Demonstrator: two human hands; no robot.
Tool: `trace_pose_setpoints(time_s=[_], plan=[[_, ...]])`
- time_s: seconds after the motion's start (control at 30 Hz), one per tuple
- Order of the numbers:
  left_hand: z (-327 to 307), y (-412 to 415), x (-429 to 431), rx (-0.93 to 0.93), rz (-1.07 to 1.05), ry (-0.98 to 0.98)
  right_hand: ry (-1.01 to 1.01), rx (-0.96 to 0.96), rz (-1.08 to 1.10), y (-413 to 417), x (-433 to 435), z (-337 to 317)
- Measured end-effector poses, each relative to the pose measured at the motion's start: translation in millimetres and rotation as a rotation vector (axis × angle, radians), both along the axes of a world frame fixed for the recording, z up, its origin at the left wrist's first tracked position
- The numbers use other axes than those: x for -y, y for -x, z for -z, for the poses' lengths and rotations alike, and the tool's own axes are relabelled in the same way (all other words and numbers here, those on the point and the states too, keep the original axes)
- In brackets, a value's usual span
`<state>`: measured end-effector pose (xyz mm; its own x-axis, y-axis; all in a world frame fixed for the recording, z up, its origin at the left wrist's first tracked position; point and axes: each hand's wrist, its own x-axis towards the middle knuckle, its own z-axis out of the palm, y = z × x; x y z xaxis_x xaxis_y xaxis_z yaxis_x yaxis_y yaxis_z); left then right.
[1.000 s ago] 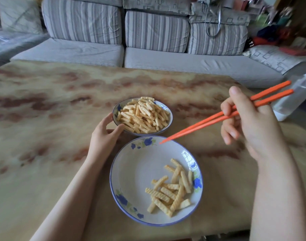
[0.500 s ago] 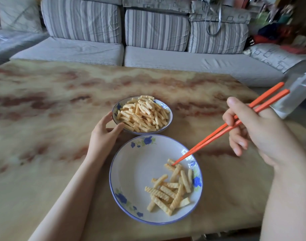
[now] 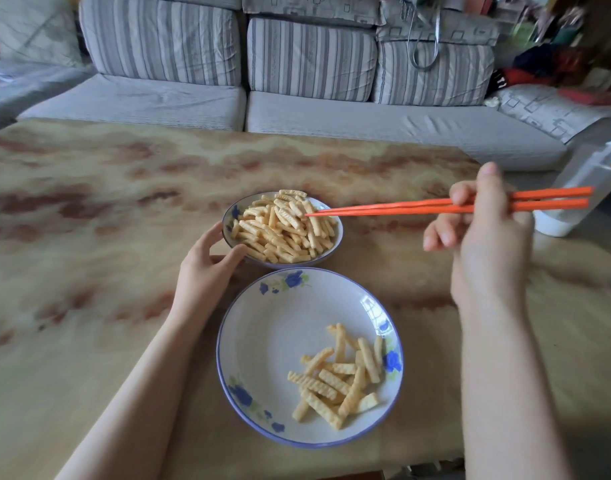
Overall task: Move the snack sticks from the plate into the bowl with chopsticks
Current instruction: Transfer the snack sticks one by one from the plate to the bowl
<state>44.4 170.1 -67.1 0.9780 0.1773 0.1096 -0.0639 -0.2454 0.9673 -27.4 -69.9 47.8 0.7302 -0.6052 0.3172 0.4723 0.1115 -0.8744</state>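
A white plate [image 3: 280, 327] with blue flowers lies near the table's front edge, and several ridged yellow snack sticks [image 3: 338, 379] lie on its right half. Just behind it stands a small blue-patterned bowl [image 3: 338, 233] heaped with snack sticks [image 3: 276, 233]. My left hand [image 3: 203, 275] cups the bowl's left side, thumb and fingers curled against its wall. My right hand [image 3: 487, 251] grips a pair of orange chopsticks [image 3: 401, 206], held almost level. Their tips are over the bowl's right part, touching the heap. I cannot tell whether a stick is pinched between the tips.
The marbled tan table [image 3: 89, 237] stretches wide to the left and behind the bowl. A grey striped sofa [image 3: 366, 126] runs along the far edge. A white and clear container [image 3: 588, 188] stands off the table's right side, just beyond the chopstick ends.
The chopstick tips dipped down to the sticks on the plate, then rose and swung back over the bowl. My right hand lifted and levelled the chopsticks. My left hand stayed on the bowl.
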Motion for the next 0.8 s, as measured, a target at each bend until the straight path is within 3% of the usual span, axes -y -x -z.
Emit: trace_pose_setpoints(time_s=[0.37,0.8], plan=[[2,-2,-1,-0.011,-0.014,-0.003,0.174,-0.095,-0.077,-17,-35,23],[1,-2,0,-0.016,-0.004,0.007,0.219,-0.084,-0.13,-11,-21,17]])
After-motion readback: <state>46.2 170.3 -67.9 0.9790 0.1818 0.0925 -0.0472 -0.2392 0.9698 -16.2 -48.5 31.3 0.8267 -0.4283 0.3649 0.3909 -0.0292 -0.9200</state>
